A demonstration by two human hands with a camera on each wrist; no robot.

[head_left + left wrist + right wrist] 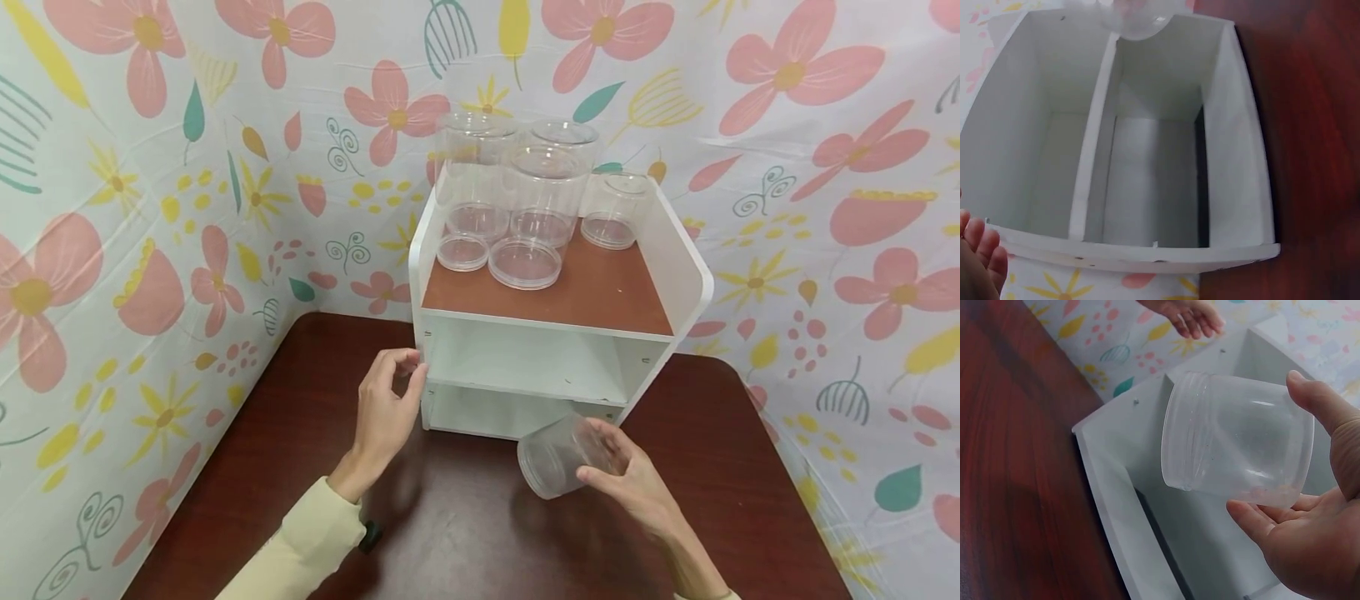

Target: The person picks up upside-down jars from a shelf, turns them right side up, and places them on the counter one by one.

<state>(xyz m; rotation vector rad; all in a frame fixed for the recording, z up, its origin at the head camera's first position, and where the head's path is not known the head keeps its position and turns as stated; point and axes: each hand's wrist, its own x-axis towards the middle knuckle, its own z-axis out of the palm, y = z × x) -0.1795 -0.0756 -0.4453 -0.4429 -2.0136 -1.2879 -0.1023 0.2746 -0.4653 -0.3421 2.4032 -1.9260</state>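
Observation:
My right hand (637, 483) grips a clear plastic jar (555, 458) in front of the lower part of a small white shelf unit (517, 387). The jar is tilted onto its side, its ridged rim end pointing left. In the right wrist view, thumb and fingers hold the smooth end of the jar (1241, 437). Beside the shelf's left edge, my left hand (386, 408) has loosely bent fingers and holds nothing. Only a few fingertips of that left hand (982, 250) show in the left wrist view.
Several clear jars (525, 262), some stacked, stand on the unit's brown top (600, 287), mostly at the left. A single short jar (611, 217) is at the back right. Two compartments lie below. The dark red table (465, 533) meets a flowered cloth (225, 275) behind.

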